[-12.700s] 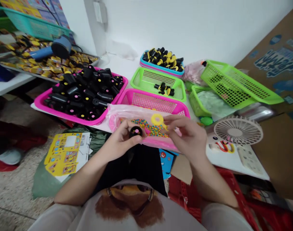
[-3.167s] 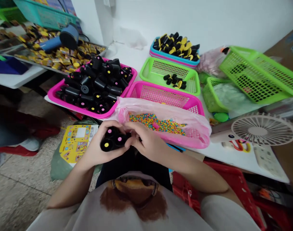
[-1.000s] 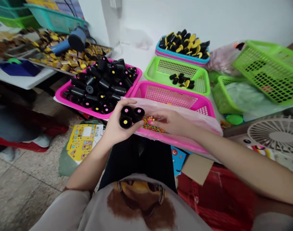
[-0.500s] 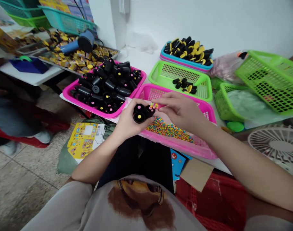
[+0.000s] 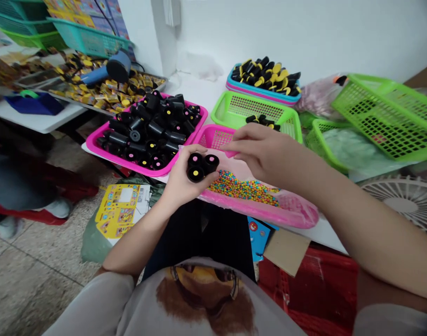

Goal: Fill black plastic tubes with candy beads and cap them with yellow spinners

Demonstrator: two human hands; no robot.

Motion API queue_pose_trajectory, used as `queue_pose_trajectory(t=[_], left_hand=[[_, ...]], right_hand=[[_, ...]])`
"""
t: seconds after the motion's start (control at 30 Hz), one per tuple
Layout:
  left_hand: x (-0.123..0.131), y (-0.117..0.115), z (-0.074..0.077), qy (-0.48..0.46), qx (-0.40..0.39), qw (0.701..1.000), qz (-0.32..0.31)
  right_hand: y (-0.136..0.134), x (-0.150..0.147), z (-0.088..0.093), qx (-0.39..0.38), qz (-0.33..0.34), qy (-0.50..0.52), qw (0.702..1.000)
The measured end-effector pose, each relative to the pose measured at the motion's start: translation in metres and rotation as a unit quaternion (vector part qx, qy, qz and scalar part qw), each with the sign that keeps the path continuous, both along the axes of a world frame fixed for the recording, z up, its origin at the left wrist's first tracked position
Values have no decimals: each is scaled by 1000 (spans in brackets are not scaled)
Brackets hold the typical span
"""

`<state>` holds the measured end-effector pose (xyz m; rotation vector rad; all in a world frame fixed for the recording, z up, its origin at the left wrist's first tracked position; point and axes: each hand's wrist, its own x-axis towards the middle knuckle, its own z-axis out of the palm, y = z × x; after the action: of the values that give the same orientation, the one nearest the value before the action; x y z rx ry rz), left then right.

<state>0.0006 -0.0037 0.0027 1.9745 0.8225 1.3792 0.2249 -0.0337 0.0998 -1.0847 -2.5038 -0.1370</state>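
My left hand (image 5: 178,182) is wrapped round three black tubes (image 5: 195,174), held upright in a cluster. Looking down into their open tops, I see pink in two and yellow in one. Just right of them, my right hand (image 5: 269,151) pinches a small pink scoop (image 5: 231,153) by its end; most of the scoop is hidden by the fingers. Below both hands, small multicoloured balls (image 5: 245,189) lie in a pink basket (image 5: 283,218) with a pink plastic lining.
Left of my hands, a pink basket (image 5: 91,140) is heaped with black tubes. Behind stand a green basket (image 5: 220,112) and a blue basket (image 5: 231,77) with black-and-yellow pieces. A fan (image 5: 402,205) and green baskets (image 5: 385,114) are at right. One person's leg (image 5: 20,172) shows at left.
The scoop, earlier at the mouth of one tube with coloured balls at its tip, has moved slightly right, away from the tubes. No balls show on it now. My left hand keeps its grip.
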Motion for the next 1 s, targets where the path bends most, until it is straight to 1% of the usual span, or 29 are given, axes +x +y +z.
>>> queue_pose_trajectory(t=[0.07,0.17,0.23,0.3,0.43,0.6,0.7,0.8,0.9,0.97,1.0], left_hand=[[0,0,-1,5,1,1000,3],[1,-2,-2,16,-23,999,-26],[3,-3,-1,15,-32,998,-44],[5,-3,-1,10,-32,999,-41],[5,-2,-2,17,-25,999,-19],[4,-2,-3,0,-20,1000,-22],[5,-2,-3,-5,-16,1000,-23],[5,-2,-3,-1,-23,999,-22],[3,-1,-5,3,-36,999,-23],[2,0,-6,-2,-37,999,-19],[1,1,-8,-6,-35,999,-15]], right_hand=[[-4,2,0,-12,-6,-1,1000],[-6,-2,-4,-12,-11,14,1000],[-4,-5,-7,-6,-1,27,1000],[1,-8,-10,-9,15,25,1000],[5,-10,-11,-7,34,-16,999],[3,-15,-10,28,47,-34,998],[3,-17,-11,33,47,-37,998],[4,-15,-7,31,35,-2,999],[5,-7,1,22,4,32,999],[4,1,-1,-9,-15,16,1000],[3,5,-6,-36,-18,-9,999]])
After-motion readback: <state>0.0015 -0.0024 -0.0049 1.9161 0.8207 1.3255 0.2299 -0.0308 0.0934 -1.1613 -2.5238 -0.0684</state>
